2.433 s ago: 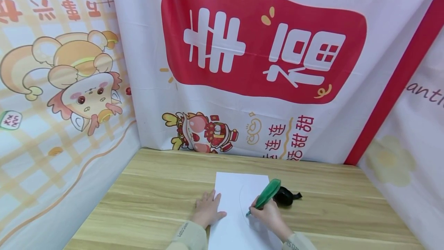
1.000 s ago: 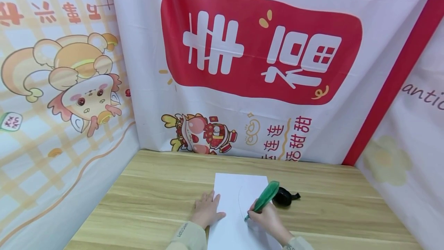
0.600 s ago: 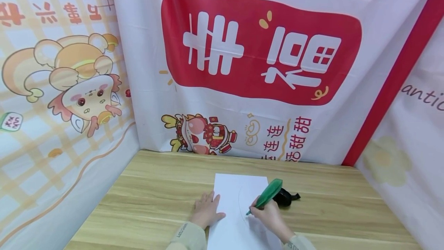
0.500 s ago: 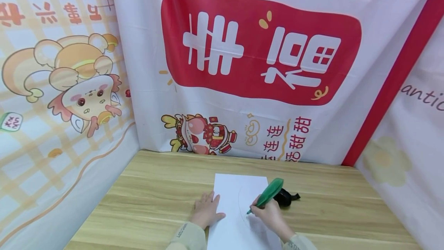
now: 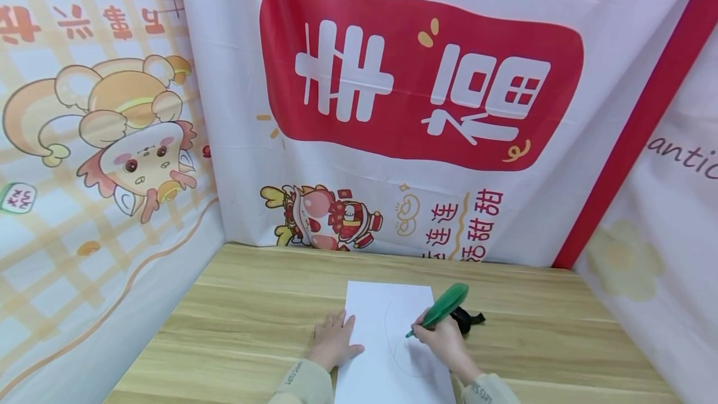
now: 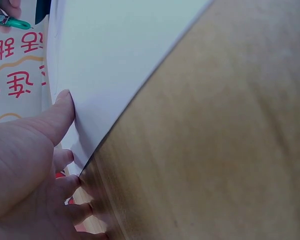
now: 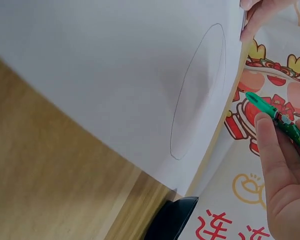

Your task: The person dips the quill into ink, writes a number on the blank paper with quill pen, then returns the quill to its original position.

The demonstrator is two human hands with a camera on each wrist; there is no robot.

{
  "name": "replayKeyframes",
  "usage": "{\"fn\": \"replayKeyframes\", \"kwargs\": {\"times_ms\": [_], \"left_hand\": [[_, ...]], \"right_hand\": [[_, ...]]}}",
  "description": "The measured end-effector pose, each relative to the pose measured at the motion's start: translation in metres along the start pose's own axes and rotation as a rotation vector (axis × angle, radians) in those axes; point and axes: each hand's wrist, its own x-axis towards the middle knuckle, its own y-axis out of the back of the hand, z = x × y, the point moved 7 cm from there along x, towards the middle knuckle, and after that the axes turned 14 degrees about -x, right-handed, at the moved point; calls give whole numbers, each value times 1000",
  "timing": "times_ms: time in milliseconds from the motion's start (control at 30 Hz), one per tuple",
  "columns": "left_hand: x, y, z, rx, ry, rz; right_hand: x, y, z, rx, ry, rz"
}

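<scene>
A white sheet of paper (image 5: 364, 310) lies on the wooden table. Thin curved lines are drawn on it; in the right wrist view they form a long, narrow oval (image 7: 178, 105). My left hand (image 5: 332, 343) rests with spread fingers on the sheet's left edge, the thumb on the paper (image 6: 95, 75). My right hand (image 5: 447, 345) pinches a green pen (image 5: 449, 302) with a wide, leaf-like top between thumb and fingers. Both wrist views show the pen tip raised off the paper. The right hand hides part of the sheet's right edge.
A black rounded object (image 5: 462, 321) with a short tail lies just beyond my right hand, partly hidden by the pen. The table (image 5: 252, 304) meets printed cloth walls at its back and sides. The back cloth (image 5: 241, 142) bears large red and white lettering.
My right hand has moved up and to the right with the pen. A new curved line shows low on the sheet, where the hand was. My left hand stays in place.
</scene>
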Motion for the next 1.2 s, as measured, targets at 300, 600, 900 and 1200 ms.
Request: {"fn": "replayKeyframes", "kwargs": {"times_ms": [300, 600, 900, 1200], "left_hand": [[0, 0, 1, 12, -6, 1], [0, -1, -1, -8, 8, -7], [1, -1, -1, -19, 11, -4], [2, -2, -1, -13, 18, -9]], "right_hand": [[3, 8, 7, 29, -58, 25], [7, 15, 18, 56, -76, 75], [10, 24, 30, 44, -81, 106], [12, 34, 37, 68, -144, 115]]}}
